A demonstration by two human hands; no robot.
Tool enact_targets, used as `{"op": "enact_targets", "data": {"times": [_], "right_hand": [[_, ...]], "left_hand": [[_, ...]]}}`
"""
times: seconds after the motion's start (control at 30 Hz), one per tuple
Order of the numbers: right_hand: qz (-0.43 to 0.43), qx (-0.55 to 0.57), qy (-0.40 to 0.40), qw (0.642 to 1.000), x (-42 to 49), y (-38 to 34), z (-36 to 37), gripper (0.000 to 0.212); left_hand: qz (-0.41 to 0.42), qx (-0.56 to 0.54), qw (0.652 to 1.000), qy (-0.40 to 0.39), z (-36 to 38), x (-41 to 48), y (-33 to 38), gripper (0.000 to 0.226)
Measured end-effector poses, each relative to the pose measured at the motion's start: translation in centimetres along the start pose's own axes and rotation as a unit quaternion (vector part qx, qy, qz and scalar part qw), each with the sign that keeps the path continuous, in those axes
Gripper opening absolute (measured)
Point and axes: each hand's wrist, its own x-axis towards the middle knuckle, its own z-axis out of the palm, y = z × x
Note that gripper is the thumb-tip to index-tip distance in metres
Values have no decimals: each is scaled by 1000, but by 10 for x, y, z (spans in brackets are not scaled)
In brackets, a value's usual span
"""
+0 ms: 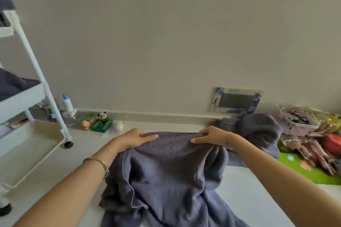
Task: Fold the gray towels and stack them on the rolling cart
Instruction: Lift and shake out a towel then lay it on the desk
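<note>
While your left hand (135,139) and right hand (212,135) each pinch the top edge of the gray towel (166,171), thumb on the near face and fingers curled over the far side, both grips are closed on the cloth. The towel hangs from that edge in loose folds down to the pale floor (249,180), where its lower part lies crumpled. A thin bracelet (103,165) sits on your left wrist.

Just behind your right hand lies a heap of more gray towels (258,131). Beyond it, a framed picture (238,100) leans on the wall with one dark brush-written character on its left margin; you cannot read it clearly. To the right, a pink basket (297,122) holds wrapped packets, with more packets on a green mat (304,169).

At your left stands the white rolling cart (35,96). Its middle tray holds gray cloth (11,84), gray cloth also shows at the top, and the bottom tray looks bare. A panda figure (103,117) and a small bottle (66,102) stand by the wall.
</note>
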Motion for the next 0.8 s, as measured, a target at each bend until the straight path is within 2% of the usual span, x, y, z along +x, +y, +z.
{"op": "enact_targets", "data": {"times": [0.07, 0.1, 0.17, 0.23, 0.3, 0.37, 0.43, 0.53, 0.6, 0.67, 0.73, 0.8], "right_hand": [[17, 9, -16, 1000, 10, 11, 14, 47], [23, 15, -20, 999, 16, 17, 19, 48], [18, 33, 4, 999, 26, 27, 26, 47], [7, 61, 73, 995, 34, 38, 34, 38], [16, 93, 149, 984, 42, 53, 40, 27], [44, 117, 185, 975, 43, 74, 46, 27], [75, 135, 194, 969, 35, 98, 54, 28], [135, 178, 211, 952, 12, 140, 70, 28], [166, 178, 200, 949, -6, 160, 78, 27], [205, 180, 137, 952, -23, 175, 86, 29], [245, 211, 53, 945, -38, 182, 96, 34], [262, 234, 19, 936, -48, 187, 106, 35]], "left_hand": [[-8, -7, 1000, 5, 8, 18, -21, 70], [-7, -13, 1000, 6, 12, 31, -32, 71], [3, -11, 999, 38, 18, 43, -41, 59], [13, 12, 989, 145, 24, 52, -45, 41], [3, 127, 958, 256, 36, 59, -41, 40], [9, 228, 935, 273, 60, 62, -32, 50], [63, 218, 945, 234, 94, 60, -16, 54], [143, 215, 959, 117, 161, 57, 5, 58], [122, 240, 963, 31, 201, 52, 9, 61], [69, 253, 964, -45, 233, 49, 1, 65], [30, 257, 962, -88, 253, 48, -10, 68], [13, 265, 960, -90, 262, 49, -18, 69]]}}
